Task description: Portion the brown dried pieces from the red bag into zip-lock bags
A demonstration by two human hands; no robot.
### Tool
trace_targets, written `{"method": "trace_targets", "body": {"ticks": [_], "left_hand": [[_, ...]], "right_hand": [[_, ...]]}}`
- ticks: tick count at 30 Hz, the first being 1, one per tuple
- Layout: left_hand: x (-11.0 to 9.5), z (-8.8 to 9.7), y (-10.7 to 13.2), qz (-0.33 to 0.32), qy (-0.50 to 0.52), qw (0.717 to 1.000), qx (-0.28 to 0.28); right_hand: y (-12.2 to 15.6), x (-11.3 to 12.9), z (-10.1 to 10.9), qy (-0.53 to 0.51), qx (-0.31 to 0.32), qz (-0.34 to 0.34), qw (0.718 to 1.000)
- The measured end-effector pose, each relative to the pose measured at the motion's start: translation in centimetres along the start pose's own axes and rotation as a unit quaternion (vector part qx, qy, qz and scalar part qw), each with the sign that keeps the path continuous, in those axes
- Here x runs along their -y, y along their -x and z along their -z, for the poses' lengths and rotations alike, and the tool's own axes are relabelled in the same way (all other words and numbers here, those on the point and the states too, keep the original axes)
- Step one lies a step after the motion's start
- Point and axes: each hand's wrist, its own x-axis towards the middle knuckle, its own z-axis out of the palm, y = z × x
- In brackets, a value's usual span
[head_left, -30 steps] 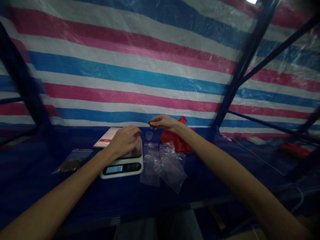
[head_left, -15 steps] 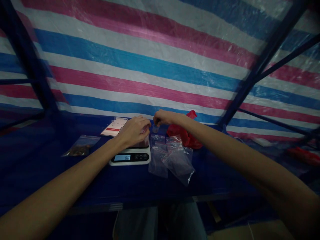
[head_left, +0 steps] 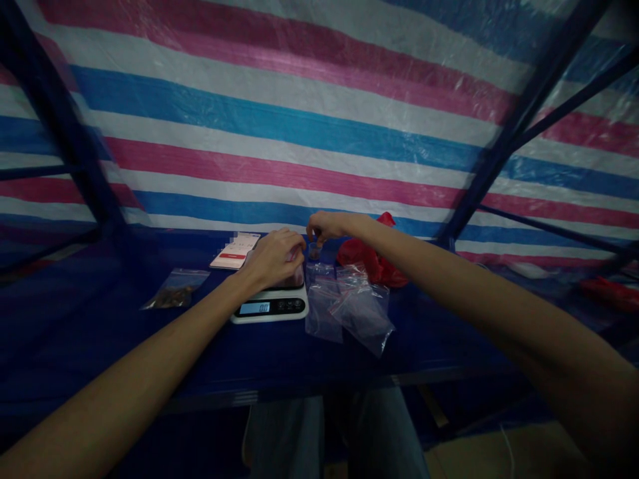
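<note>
On the blue tabletop, a white digital scale reads about 0.0 under the curled left hand, and the bent right hand, its grip unclear, sits just above a small clear cup behind clear zip bags.

Your left hand is curled over the digital kitchen scale. Your right hand hangs just beyond the scale's right corner, above a small plastic cup. Clear zip bags lie right of the scale, a red plastic bag behind them, and a bag of brown pieces left of it.
</note>
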Motion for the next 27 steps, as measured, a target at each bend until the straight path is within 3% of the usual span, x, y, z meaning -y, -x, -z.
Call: {"method": "trace_targets", "body": {"ticks": [4,12,21,27], "left_hand": [[0.0,0.0,0.0,0.001,0.005,1.000,0.001],[-0.2,0.2,-0.4,-0.008,0.000,1.000,0.012],[-0.4,0.2,-0.3,0.004,0.007,1.000,0.009],[-0.3,0.1,-0.2,-0.001,0.020,1.000,-0.010]], "right_hand": [[-0.3,0.2,0.2,-0.030,0.003,0.000,1.000],[0.6,0.4,-1.4,-0.205,-0.040,0.043,0.977],[1.1,-0.5,-2.0,-0.252,-0.062,0.039,0.965],[0.9,-1.0,-3.0,-0.317,-0.108,-0.014,0.942]]}}
